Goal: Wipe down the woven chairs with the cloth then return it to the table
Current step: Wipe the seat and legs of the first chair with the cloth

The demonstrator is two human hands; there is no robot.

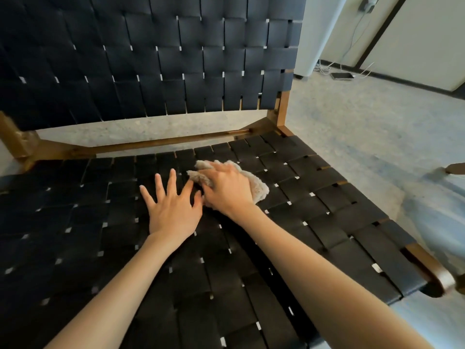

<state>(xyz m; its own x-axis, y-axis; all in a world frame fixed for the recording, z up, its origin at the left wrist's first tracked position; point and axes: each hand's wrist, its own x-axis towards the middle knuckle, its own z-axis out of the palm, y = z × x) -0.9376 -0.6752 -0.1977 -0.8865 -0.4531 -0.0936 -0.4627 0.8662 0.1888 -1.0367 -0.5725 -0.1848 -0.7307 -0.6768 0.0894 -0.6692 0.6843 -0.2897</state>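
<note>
Your right hand (227, 188) presses the beige cloth (256, 185) onto the black woven chair seat (314, 197), fingers curled over it. Your left hand (173, 205) rests flat just beside it, fingers spread.

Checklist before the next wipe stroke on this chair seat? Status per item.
1. Grip: right hand holds the cloth: ok.
2. Contact: cloth pressed on the seat: ok.
3. Leftward path: left hand lies flat on the seat, fingers spread, right beside the cloth: not ok.
4. Rightward path: bare weave only: ok.
5. Whether the backrest is already wiped: cannot tell.
6. Table for the return: not in view, cannot tell.
</note>
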